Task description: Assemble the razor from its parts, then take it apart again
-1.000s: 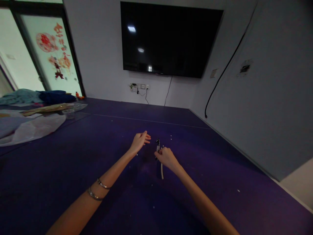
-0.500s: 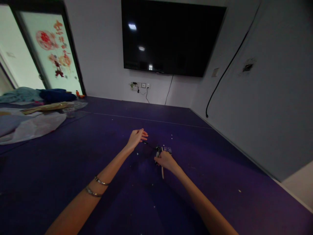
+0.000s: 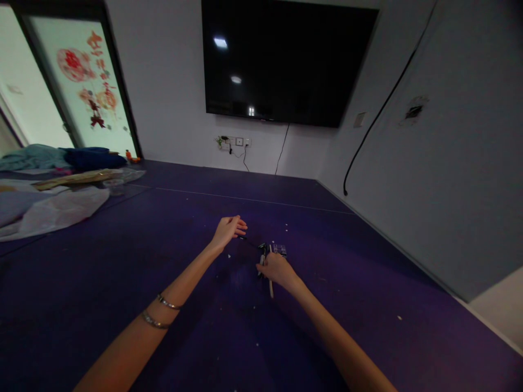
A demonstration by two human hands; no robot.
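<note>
My left hand (image 3: 229,230) is closed round the end of a slim black screwdriver (image 3: 242,237), its fingers partly spread. The thin shaft slants down to the right, toward a small black-and-silver assembly (image 3: 262,260). My right hand (image 3: 278,269) grips this assembly, thumb and fingers pinched on it, and covers much of it. A pale narrow strip (image 3: 271,288) sticks out below the right hand. Just behind that hand lies a small board (image 3: 280,249) with a grid-like pattern; I cannot tell whether it is joined to the assembly.
Small white scraps (image 3: 286,225) dot the purple floor mat (image 3: 183,337). At left lie plastic sheeting (image 3: 65,212), a teal cloth (image 3: 35,158) and a dark blue cloth (image 3: 93,158). A television (image 3: 286,60) hangs on the wall; a black cable (image 3: 378,114) dangles at right.
Almost nothing differs. My right hand and the assembly have shifted very slightly left, and my left hand stays in place.
</note>
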